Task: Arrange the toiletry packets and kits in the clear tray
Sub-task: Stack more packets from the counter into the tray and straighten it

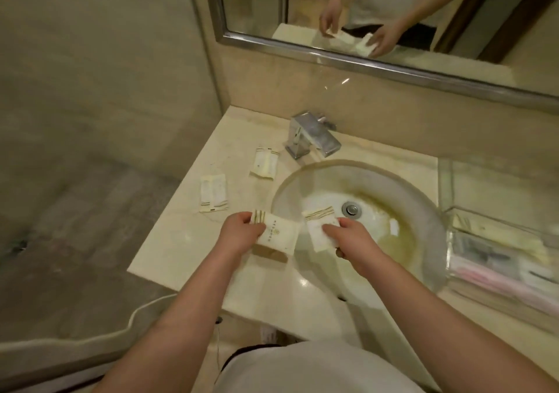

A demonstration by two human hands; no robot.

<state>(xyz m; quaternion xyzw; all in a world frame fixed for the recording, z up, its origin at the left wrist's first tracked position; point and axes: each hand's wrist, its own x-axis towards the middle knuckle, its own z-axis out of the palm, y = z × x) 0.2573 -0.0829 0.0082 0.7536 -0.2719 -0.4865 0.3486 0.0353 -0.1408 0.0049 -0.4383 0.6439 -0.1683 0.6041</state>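
Note:
My left hand (pixel 242 230) grips a cream toiletry packet (pixel 276 235) with gold stripes, held over the counter at the basin's left rim. My right hand (pixel 351 241) grips a second striped packet (pixel 317 226) above the basin. Two more cream packets lie flat on the counter to the left, one (pixel 213 192) nearer me and one (pixel 264 162) closer to the tap. The clear tray (pixel 496 235) stands at the right edge of the counter and holds several kits, among them pink and dark items.
A glass basin (pixel 393 187) with a metal drain (pixel 350 209) fills the counter's middle. A chrome tap (pixel 311 137) stands behind it. A framed mirror (pixel 378 14) hangs on the back wall. The counter's left edge (pixel 169 211) drops to a tiled floor.

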